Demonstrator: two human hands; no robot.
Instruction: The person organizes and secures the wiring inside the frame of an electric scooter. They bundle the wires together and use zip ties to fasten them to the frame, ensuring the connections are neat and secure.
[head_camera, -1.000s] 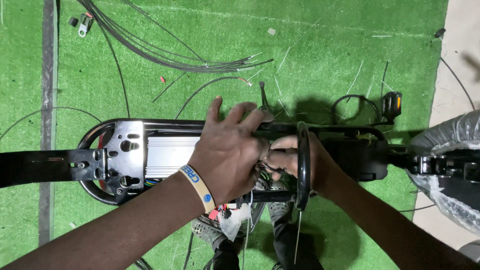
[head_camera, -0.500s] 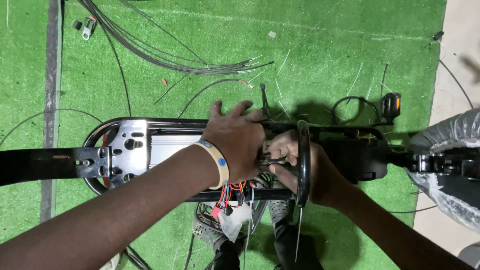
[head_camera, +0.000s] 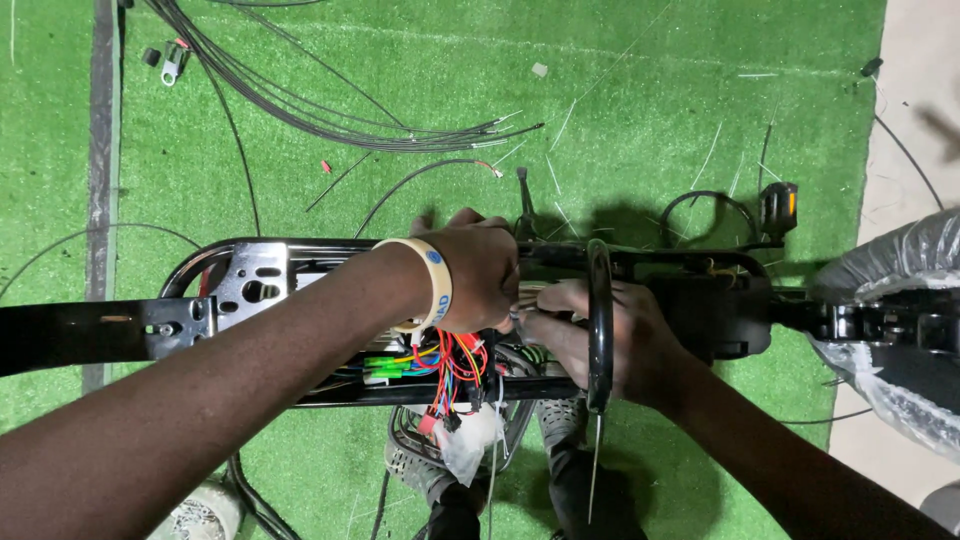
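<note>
Working inside a black tubular metal frame (head_camera: 300, 395) lying across green artificial turf (head_camera: 650, 120), left hand (head_camera: 480, 275) and right hand (head_camera: 600, 345) meet, fingers curled onto a pale wire bundle (head_camera: 530, 295) at mid-frame. Red, orange and green insulated wires (head_camera: 440, 365) spill just near of them. Thin black cables (head_camera: 330, 110) fan out far left.

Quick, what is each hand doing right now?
Left hand: fingers curled down into the wire bundle in the black frame; grip cannot be told.
Right hand: pinching pale wires beside the left; contents unclear.
</note>
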